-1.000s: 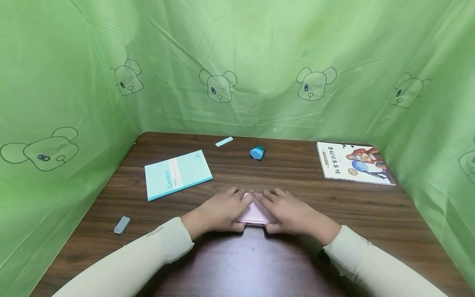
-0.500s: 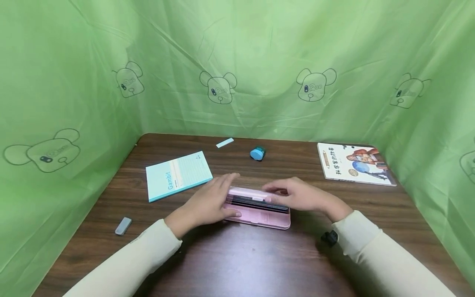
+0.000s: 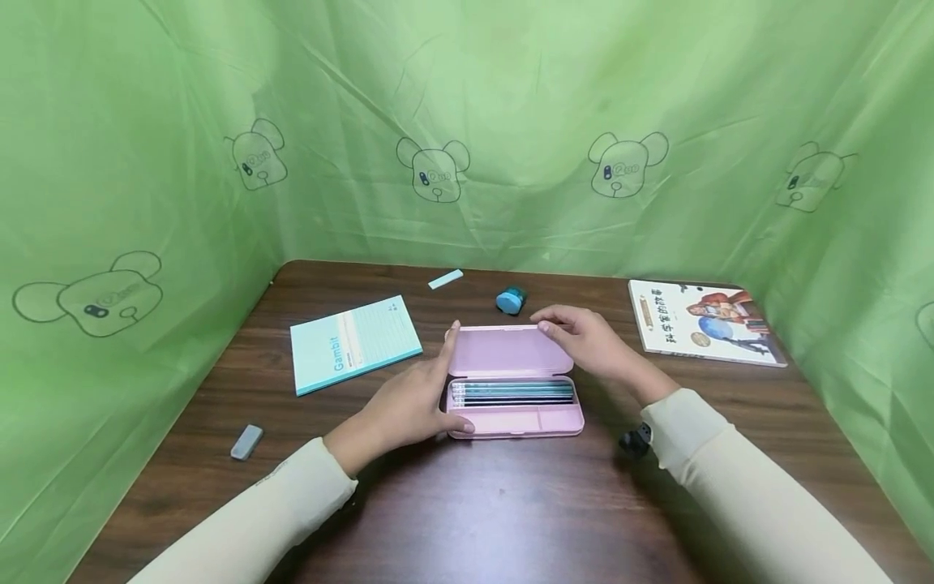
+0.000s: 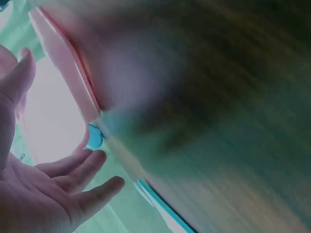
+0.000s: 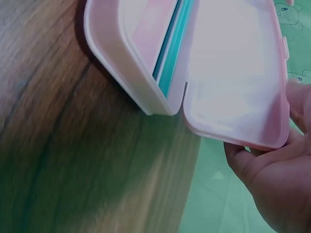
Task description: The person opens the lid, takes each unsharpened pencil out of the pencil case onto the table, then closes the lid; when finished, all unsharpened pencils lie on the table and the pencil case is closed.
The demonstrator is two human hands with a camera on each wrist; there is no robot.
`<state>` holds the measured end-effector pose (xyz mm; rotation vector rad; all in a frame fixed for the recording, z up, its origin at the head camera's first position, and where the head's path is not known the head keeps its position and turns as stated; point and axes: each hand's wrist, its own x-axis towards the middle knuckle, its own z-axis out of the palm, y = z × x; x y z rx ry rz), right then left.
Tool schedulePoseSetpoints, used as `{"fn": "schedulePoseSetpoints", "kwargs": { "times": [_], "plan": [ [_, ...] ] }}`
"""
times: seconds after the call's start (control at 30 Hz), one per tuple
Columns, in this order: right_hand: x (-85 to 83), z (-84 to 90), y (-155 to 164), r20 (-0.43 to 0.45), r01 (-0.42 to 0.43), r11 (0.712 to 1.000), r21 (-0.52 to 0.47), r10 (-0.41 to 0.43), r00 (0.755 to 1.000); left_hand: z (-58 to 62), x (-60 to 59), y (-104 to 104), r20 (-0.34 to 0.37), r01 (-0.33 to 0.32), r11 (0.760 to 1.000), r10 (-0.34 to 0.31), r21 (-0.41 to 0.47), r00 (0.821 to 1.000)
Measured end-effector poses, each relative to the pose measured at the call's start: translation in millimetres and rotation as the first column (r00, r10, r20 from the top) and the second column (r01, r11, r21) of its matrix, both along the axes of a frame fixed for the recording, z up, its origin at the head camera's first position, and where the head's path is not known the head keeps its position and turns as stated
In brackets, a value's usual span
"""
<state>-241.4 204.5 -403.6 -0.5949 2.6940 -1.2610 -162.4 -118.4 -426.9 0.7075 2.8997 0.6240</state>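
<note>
A pink pencil case (image 3: pixel 503 422) stands at the middle of the table with its lid (image 3: pixel 511 350) raised and tilted back. Several teal and dark pencils (image 3: pixel 514 391) lie side by side in its rear compartment; the front part is bare and divided. My left hand (image 3: pixel 404 401) is spread along the case's left side, thumb at the front left corner, index finger stretched beside the lid. With thumb and curled fingers, my right hand (image 3: pixel 591 345) pinches the lid at its upper right corner; in the right wrist view its fingers (image 5: pixel 243 162) are behind the lid.
A light blue notebook (image 3: pixel 357 345) lies to the left, a grey eraser (image 3: pixel 246 442) nearer the front left. Behind the case are a small pale strip (image 3: pixel 446 279) and a blue-green rounded object (image 3: pixel 511 300). A picture-covered book (image 3: pixel 708 323) lies back right. Green curtains (image 3: pixel 540 227) surround the table.
The pencil case has gone from closed to opened, its lid swung back and the pencils uncovered. My right hand moved up and back with the lid; my left hand shifted to the case's left side.
</note>
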Motion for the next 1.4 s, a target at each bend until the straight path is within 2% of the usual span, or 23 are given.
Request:
{"fn": "schedulePoseSetpoints", "kwargs": {
  "times": [0.2, 0.37, 0.57, 0.7, 0.8, 0.9, 0.97, 1.07, 1.13, 1.23, 1.33, 1.4],
  "plan": [
    [-10.6, -10.0, -5.2, 0.024, 0.109, 0.992, -0.055, -0.108, 0.994, -5.7, 1.7, 1.5, 0.037, 0.022, 0.999, -0.021, -0.03, 0.999],
    [-21.0, -17.1, -11.6, 0.051, 0.2, 0.977, -0.079, -0.196, 0.979, -7.9, -3.4, 1.3, 0.029, 0.038, 0.999, -0.037, -0.021, 0.999],
    [-31.7, -15.7, -20.6, -0.002, 0.217, 0.973, -0.083, -0.217, 0.976, -8.2, -13.2, 0.5, 0.011, 0.022, 1.0, -0.021, -0.02, 1.0],
    [-33.0, -13.7, -20.3, -0.013, 0.234, 0.97, -0.06, -0.235, 0.972, -9.9, -18.9, 1.5, 0.033, 0.008, 1.0, -0.008, 0.007, 0.999],
    [-28.3, -10.5, -16.8, -0.071, 0.275, 0.961, -0.041, -0.277, 0.958, -9.3, -21.2, 3.3, 0.056, 0.005, 0.999, -0.007, 0.032, 0.998],
    [-15.6, -4.7, -14.2, -0.161, 0.302, 0.953, -0.024, -0.302, 0.94, -8.9, -23.4, 5.2, 0.066, -0.001, 0.999, -0.001, 0.04, 0.998],
    [-3.4, -1.2, -13.3, -0.19, 0.281, 0.96, 0.015, -0.273, 0.943, -8.5, -24.3, 5.8, 0.069, -0.008, 0.999, 0.006, 0.041, 0.998],
    [15.9, -1.4, -13.1, -0.181, 0.171, 0.98, 0.096, -0.152, 0.972, -7.5, -24.9, 5.3, 0.079, -0.027, 0.998, 0.023, 0.049, 0.997],
    [26.2, -6.1, -12.8, -0.154, 0.091, 0.985, 0.149, -0.068, 0.986, -6.3, -24.5, 4.2, 0.091, -0.043, 0.997, 0.038, 0.058, 0.995],
    [36.5, -13.8, -12.2, -0.125, 0.019, 0.976, 0.216, 0.008, 0.992, -4.9, -24.4, 0.6, 0.129, -0.067, 0.995, 0.057, 0.074, 0.99],
    [40.6, -17.3, -10.8, -0.099, -0.013, 0.964, 0.267, 0.041, 0.994, -3.3, -26.1, -4.4, 0.166, -0.08, 0.994, 0.066, 0.076, 0.984],
    [41.1, -16.9, -10.5, -0.078, -0.032, 0.956, 0.291, 0.057, 0.995, -2.1, -27.5, -7.8, 0.172, -0.066, 0.996, 0.054, 0.066, 0.984]
  ]
}}
